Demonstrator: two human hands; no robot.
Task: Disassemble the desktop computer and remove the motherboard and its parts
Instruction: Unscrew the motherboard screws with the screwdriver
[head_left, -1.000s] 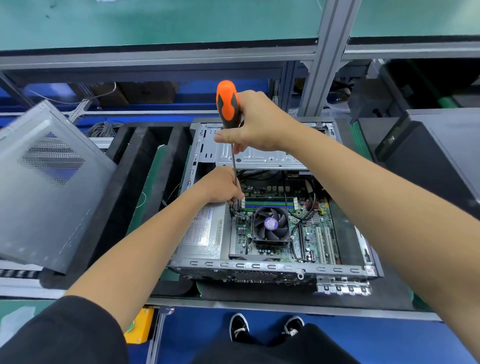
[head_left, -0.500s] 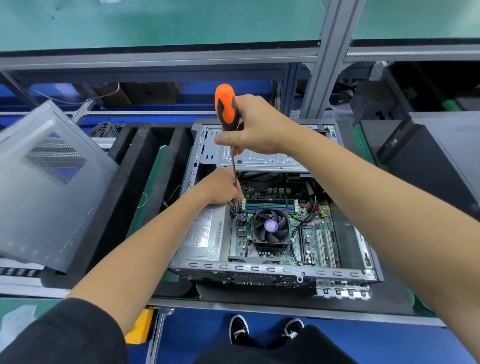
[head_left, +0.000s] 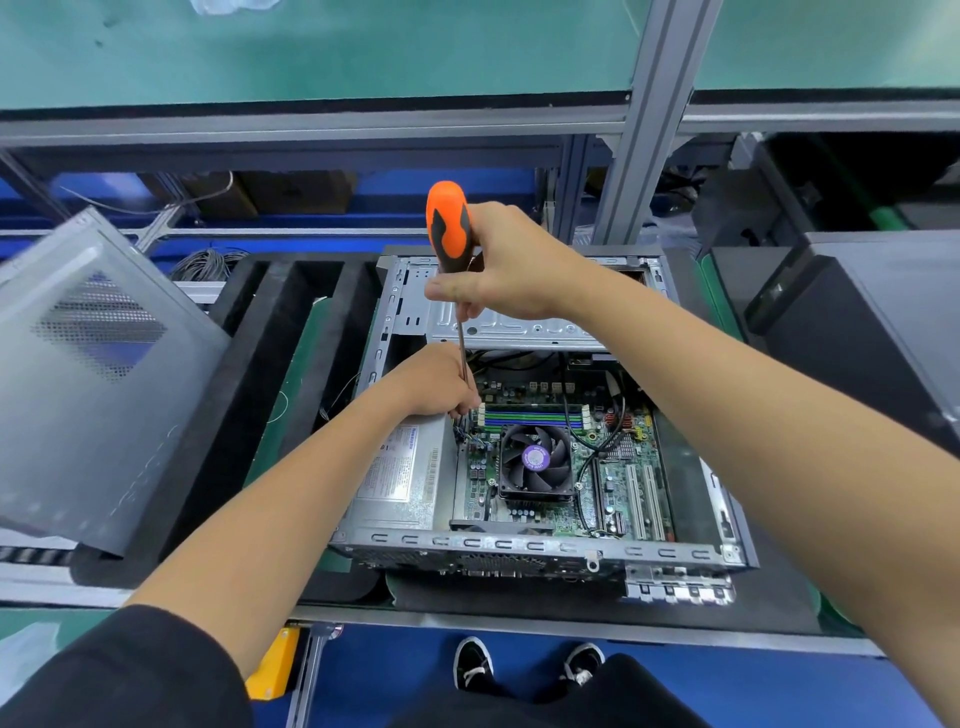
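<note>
Top of case: the computer case (head_left: 530, 545) lies open upward, so the motherboard (head_left: 613, 467) is reachable from above.
Far end: the drive cage (head_left: 519, 327) roofs it over.
Centre: the CPU fan (head_left: 537, 460) stands proud, with black cables (head_left: 587, 467) looping just beside it.
Left corner: crowded, with the left hand (head_left: 431, 382) and the screwdriver (head_left: 451, 228) shaft beside the power supply (head_left: 400, 467).
Left flank: the leaning side panel (head_left: 98, 384) stands well apart from the case.
Right flank: a black tower (head_left: 872, 332) sits near.

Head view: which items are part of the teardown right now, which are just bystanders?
In the job:
open computer case
motherboard
CPU fan
power supply
screwdriver, gripped by right hand
left hand at the shaft

Lying about:
grey side panel
black tower
</note>
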